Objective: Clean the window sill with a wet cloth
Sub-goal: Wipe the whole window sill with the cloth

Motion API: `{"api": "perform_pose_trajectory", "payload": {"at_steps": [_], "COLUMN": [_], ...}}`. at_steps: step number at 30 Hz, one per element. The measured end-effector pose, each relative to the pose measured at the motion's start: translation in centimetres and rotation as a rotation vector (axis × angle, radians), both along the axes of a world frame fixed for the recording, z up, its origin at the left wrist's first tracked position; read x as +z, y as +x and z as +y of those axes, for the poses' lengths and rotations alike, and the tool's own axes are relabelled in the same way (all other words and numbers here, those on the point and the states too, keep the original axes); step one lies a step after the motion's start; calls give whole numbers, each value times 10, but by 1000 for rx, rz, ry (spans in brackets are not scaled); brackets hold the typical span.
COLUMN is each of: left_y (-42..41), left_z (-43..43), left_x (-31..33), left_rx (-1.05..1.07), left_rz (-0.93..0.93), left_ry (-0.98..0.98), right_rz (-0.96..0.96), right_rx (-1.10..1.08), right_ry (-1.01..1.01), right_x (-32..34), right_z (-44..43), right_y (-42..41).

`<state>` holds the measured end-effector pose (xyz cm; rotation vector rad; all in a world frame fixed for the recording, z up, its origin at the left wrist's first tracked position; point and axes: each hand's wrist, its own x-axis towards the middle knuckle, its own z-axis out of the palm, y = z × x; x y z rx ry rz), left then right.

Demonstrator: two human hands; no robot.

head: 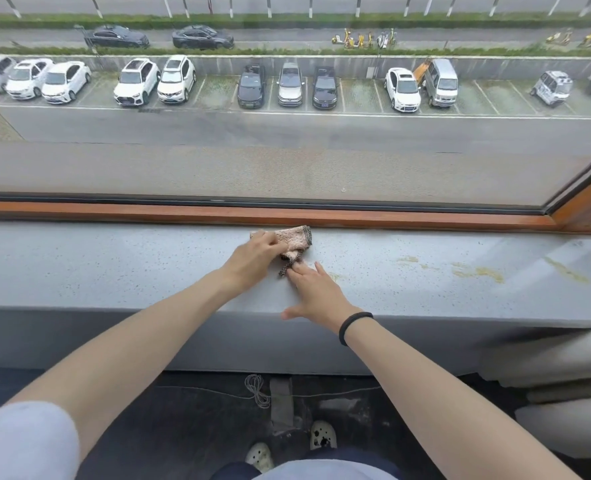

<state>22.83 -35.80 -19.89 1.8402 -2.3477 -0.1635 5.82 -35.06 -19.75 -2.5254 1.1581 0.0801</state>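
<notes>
My left grip point(252, 253) clutches the limp pink knitted cloth point(293, 235), seemingly soft and light, by its bunched middle, while my right grip point(316, 294), fingers flat, pins its trailing corner just ahead.

Big window point(287, 161) ahead, daylight flat and grey, a row of parked cars point(289, 85) far below across the road point(321, 128). Orange wooden frame point(183, 212) runs along its bottom. Near, dark floor point(183, 420), coiled pale cord point(257, 389) lying there.
</notes>
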Motion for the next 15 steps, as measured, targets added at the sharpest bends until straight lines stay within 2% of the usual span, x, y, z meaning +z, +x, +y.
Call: {"api": "perform_pose_trajectory", "payload": {"at_steps": [5,11,15], "left_y": [-7,63,44], "left_z": [-19,-18,-6], "left_x": [5,0,-1], "left_rx": [87,362,473], "left_rz": [-30,20,63], "left_ry": [12,25,53], "right_rz": [32,65,70], "right_rx": [15,15,19], "right_ry": [17,41,20], "right_x": [2,0,-2], "right_z": [4,6,9], "right_y": [0,-2,-2]}}
